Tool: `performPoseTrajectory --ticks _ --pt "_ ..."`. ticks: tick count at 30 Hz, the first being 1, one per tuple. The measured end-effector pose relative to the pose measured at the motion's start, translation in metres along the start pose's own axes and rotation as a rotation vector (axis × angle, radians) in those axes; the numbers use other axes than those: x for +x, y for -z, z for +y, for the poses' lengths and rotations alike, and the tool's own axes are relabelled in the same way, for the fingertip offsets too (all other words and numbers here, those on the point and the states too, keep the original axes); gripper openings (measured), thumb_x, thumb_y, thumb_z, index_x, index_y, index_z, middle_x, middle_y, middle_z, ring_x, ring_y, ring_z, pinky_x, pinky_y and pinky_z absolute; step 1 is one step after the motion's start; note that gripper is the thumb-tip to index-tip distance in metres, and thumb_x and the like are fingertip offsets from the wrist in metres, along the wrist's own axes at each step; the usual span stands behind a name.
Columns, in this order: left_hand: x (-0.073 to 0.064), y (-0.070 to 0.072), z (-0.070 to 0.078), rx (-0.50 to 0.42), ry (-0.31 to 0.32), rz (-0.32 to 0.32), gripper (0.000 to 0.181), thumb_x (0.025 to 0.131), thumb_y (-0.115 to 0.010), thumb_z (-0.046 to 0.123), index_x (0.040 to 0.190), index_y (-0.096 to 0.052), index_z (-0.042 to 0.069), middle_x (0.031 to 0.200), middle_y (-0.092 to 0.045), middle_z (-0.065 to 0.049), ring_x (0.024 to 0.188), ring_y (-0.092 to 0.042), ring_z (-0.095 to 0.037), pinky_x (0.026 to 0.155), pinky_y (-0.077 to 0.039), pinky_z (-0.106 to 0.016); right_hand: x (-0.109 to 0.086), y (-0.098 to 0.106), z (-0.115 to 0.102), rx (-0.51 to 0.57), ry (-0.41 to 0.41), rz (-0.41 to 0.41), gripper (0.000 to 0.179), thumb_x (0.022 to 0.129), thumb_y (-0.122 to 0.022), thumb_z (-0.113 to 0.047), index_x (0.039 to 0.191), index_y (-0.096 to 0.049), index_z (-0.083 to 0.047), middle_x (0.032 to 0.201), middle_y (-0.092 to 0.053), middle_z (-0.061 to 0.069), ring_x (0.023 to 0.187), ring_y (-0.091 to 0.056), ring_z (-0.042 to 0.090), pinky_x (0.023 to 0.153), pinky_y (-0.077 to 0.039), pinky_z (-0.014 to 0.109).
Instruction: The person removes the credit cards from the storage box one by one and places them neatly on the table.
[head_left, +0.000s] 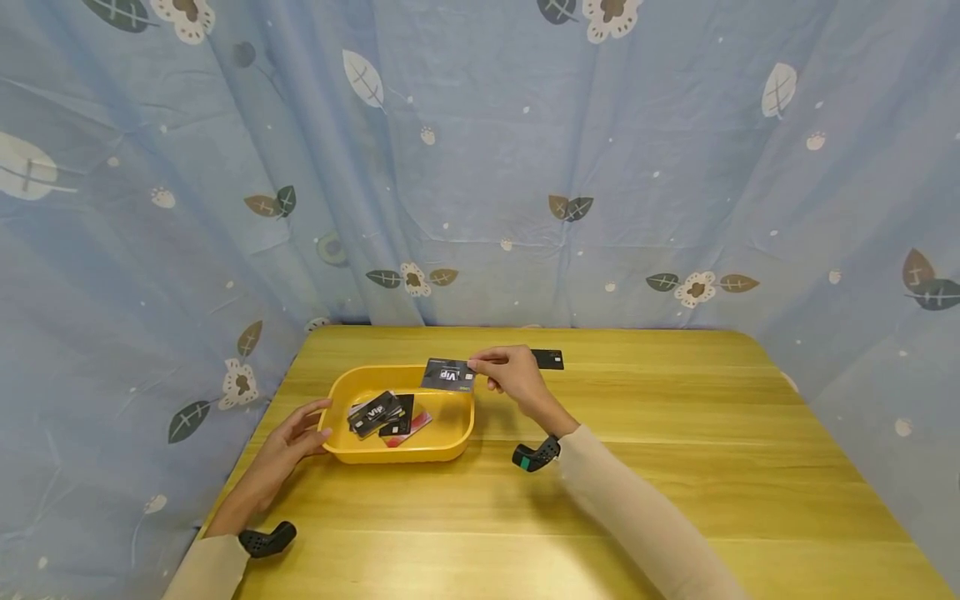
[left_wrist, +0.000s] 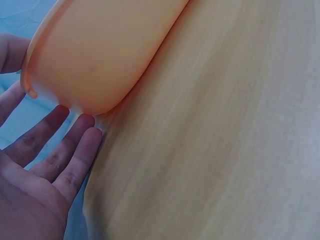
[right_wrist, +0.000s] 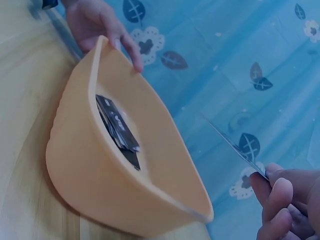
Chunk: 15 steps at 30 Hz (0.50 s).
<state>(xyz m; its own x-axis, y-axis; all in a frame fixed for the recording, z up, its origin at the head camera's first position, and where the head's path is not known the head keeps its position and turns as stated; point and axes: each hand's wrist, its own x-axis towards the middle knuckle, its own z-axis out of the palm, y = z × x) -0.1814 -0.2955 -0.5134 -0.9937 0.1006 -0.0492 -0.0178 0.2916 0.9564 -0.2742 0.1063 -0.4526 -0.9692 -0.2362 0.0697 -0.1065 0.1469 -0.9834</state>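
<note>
Above the far right side of a yellow plastic basket (head_left: pixel 431 455), my right hand (head_left: pixel 513 375) pinches a dark VIP card (head_left: pixel 442 375) by its right end. The same card (right_wrist: pixel 232 142) appears nearly edge-on in the right wrist view, between thumb and fingers. My left hand (head_left: pixel 288 437) rests at the basket's left end, fingertips at the rim. In the left wrist view its fingers (left_wrist: pixel 82 155) reach fairly straight to the basket's outer wall (left_wrist: pixel 105 60). Inside the basket lies a loose pile of cards (head_left: pixel 377 414), mostly black, with a red-and-white one (head_left: pixel 412 429) at the edge.
Another black card (head_left: pixel 550 359) lies on the wood-grain table (head_left: pixel 675 433), just behind my right hand. A blue patterned curtain (head_left: pixel 480 167) hangs along the table's back and sides. Each wrist wears a black device (head_left: pixel 536 454).
</note>
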Motion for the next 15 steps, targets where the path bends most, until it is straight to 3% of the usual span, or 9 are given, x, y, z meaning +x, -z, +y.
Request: performPoseTrajectory --ticks 6,15 --pt "0.000 0.000 0.000 0.003 0.006 0.006 0.062 0.105 -0.063 0.028 0.158 -0.036 0.014 0.157 -0.037 -0.022 0.121 -0.057 -0.020 0.090 -0.056 -0.026 -0.005 0.016 0.001 0.001 0.005 0.020 0.016 0.096 -0.076 -0.023 0.107 -0.080 -0.013 0.094 -0.075 0.013 0.055 -0.053 0.015 0.051 -0.045 0.024" --pt "-0.001 0.000 0.001 -0.011 0.005 0.003 0.063 0.104 -0.064 0.029 0.159 -0.036 0.014 0.157 -0.037 -0.022 0.126 -0.054 -0.033 0.090 -0.057 -0.028 -0.012 0.041 0.007 0.004 -0.014 0.044 0.020 0.095 -0.077 -0.024 0.109 -0.080 -0.010 0.089 -0.073 0.010 0.056 -0.053 0.015 0.051 -0.045 0.024"
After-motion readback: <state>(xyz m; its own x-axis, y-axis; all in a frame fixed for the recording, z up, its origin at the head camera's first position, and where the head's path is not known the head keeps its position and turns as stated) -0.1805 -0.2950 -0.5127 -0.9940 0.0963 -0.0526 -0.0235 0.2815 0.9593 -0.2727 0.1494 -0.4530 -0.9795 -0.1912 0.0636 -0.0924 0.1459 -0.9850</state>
